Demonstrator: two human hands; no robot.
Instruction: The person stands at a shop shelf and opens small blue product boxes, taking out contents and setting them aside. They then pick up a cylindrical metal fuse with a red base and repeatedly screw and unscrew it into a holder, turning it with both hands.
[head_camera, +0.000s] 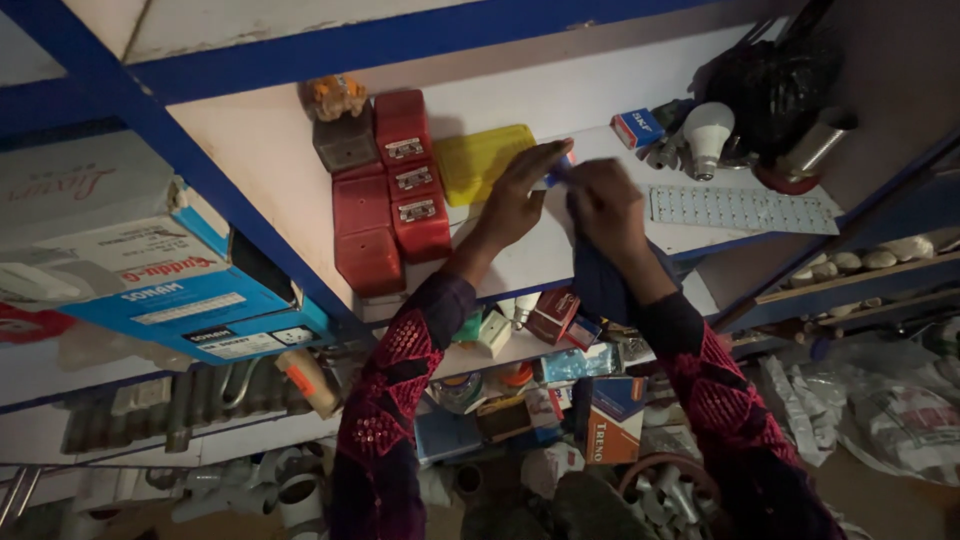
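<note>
Both my arms in dark pink patterned sleeves reach up to a white shelf board (270, 170) in a blue-framed rack. My left hand (515, 195) rests with fingers spread beside a yellow plastic box (482, 160). My right hand (603, 203) grips a dark blue cloth (598, 278) that hangs below it, and seems to pinch a small blue object (560, 172) between both hands. Red latched boxes (405, 175) lie stacked to the left of the yellow box.
A white bulb (708, 132), a small blue-and-red carton (636, 127), a perforated white strip (742, 208) and a black bag (775, 85) lie at the shelf's right. A blue-and-white carton (190, 300) sits at left. Lower shelves hold several small boxes, pipes and fittings.
</note>
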